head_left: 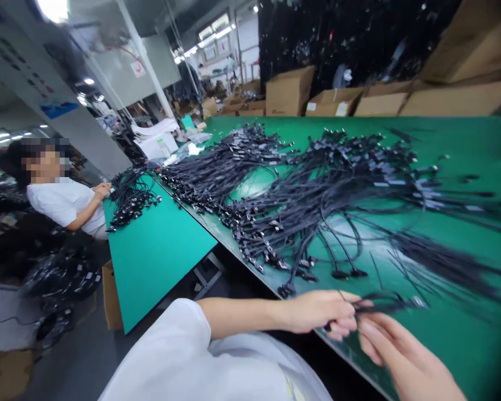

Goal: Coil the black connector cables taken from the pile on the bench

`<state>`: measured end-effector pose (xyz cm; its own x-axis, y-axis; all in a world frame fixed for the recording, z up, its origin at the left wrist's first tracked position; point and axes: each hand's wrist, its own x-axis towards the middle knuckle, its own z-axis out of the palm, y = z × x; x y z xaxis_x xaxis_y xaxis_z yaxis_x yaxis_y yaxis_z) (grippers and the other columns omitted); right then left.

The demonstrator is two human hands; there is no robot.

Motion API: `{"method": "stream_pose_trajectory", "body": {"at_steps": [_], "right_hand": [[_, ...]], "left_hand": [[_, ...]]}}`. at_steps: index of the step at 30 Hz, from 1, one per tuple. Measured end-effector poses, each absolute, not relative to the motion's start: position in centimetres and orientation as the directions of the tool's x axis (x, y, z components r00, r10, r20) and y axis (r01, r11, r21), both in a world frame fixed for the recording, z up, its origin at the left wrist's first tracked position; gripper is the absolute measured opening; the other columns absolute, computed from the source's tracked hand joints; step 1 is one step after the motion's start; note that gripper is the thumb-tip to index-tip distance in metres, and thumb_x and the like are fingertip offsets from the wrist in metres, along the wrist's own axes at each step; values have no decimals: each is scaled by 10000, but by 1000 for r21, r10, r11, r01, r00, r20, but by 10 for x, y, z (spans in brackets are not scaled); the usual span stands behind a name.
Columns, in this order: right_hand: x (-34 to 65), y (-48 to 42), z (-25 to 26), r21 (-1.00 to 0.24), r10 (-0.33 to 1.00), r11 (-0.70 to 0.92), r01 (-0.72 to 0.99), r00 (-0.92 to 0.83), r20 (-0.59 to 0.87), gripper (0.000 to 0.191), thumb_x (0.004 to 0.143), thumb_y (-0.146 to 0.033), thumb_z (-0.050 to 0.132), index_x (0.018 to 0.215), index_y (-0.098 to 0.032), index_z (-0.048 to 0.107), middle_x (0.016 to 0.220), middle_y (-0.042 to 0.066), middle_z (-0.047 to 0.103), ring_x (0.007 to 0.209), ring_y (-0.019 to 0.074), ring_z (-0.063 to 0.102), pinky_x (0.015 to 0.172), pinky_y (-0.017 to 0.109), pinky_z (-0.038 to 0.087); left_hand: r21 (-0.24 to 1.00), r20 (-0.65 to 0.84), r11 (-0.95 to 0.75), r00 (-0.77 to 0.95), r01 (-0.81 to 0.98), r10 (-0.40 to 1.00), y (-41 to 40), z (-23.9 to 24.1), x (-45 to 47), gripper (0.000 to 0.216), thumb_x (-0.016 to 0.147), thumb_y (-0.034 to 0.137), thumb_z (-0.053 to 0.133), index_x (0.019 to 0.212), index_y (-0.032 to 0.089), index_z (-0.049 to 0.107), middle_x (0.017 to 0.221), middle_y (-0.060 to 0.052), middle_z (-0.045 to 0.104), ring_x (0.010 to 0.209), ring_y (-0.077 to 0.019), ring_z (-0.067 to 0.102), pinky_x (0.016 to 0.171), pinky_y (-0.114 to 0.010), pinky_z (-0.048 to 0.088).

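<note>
Over the near edge of the green table, my left hand is closed around a black cable, its fingers curled into a fist. My right hand meets it from the right and pinches the same cable. Part of the cable loops out beyond my fingers toward a pale end; the rest is hidden in my grip. Just past my hands lies a large pile of black cables with metal-tipped connectors. To the right, a bundle of thin black strands rests on the table, blurred.
The green table runs away from me, with cardboard boxes along its far side. A lower green board joins it at the left. A co-worker handles cables there. Bagged cables lie at far left.
</note>
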<state>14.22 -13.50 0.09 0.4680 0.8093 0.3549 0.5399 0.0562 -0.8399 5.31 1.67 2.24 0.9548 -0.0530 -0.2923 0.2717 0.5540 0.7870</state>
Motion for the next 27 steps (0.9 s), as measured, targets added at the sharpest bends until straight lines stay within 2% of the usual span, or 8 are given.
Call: {"method": "stream_pose_trajectory", "body": {"at_steps": [3, 6, 8, 11, 14, 18, 22, 27], "right_hand": [[122, -124, 16, -782, 703, -168, 600, 629, 332, 152, 927, -367, 533, 913, -241, 617, 743, 32, 671, 560, 196, 612, 519, 327, 486], [118, -119, 27, -466, 738, -344, 815, 542, 402, 235, 964, -289, 449, 872, -198, 645, 825, 71, 676, 721, 191, 616, 648, 320, 447], [122, -119, 34, -226, 809, -320, 920, 390, 440, 281, 975, -207, 403, 855, -187, 657, 824, 80, 671, 742, 183, 589, 662, 321, 401], [133, -121, 46, -14, 871, -60, 998, 59, 488, 302, 957, -106, 379, 947, -164, 675, 1018, 106, 686, 935, 198, 593, 763, 330, 411], [141, -123, 57, 211, 868, 124, 970, -209, 451, 303, 935, -66, 382, 969, -128, 676, 1093, 134, 664, 1031, 222, 567, 851, 354, 420], [145, -119, 58, 468, 850, 148, 871, -354, 389, 375, 888, -33, 322, 1004, -80, 676, 964, 149, 646, 900, 240, 563, 816, 391, 442], [144, -113, 54, 598, 854, 122, 792, -391, 344, 434, 829, 12, 300, 968, -82, 701, 834, 146, 591, 775, 246, 528, 700, 394, 432], [146, -103, 55, 615, 868, 125, 778, -386, 312, 393, 793, 54, 340, 725, -152, 668, 688, 95, 521, 671, 225, 496, 612, 370, 406]], "left_hand": [[877, -347, 400, 927, 265, 145, 18, 23, 49, 331, 838, 366, 562, 1032, 102, 607, 598, 54, 432, 492, -68, 354, 498, -239, 263], [964, -231, 188, 945, 190, 231, 24, 23, 45, 484, 898, 372, 494, 1310, 125, 555, 674, 45, 474, 550, -71, 371, 548, -234, 305], [986, -165, 22, 960, 164, 226, 28, 25, 44, 526, 926, 371, 466, 1401, 147, 502, 664, 47, 470, 579, -80, 379, 584, -237, 328], [976, -179, -95, 970, 196, 163, 32, 33, 44, 532, 938, 393, 453, 1400, 136, 515, 607, 54, 429, 579, -88, 380, 586, -234, 334], [950, -309, -26, 947, 312, 83, 34, 40, 45, 522, 930, 387, 461, 1361, 106, 550, 551, 67, 392, 528, -81, 356, 530, -219, 292], [863, -474, 204, 880, 463, 7, 34, 41, 46, 478, 914, 308, 501, 1345, 111, 563, 539, 75, 381, 487, -61, 330, 507, -198, 267], [808, -507, 317, 860, 497, -58, 39, 28, 50, 477, 884, 281, 601, 1349, 183, 563, 614, 68, 408, 511, -44, 362, 548, -199, 317], [818, -517, 283, 856, 500, -15, 38, 20, 53, 730, 890, 160, 564, 1543, 183, 239, 667, 65, 431, 559, -61, 414, 627, -237, 385]]}}
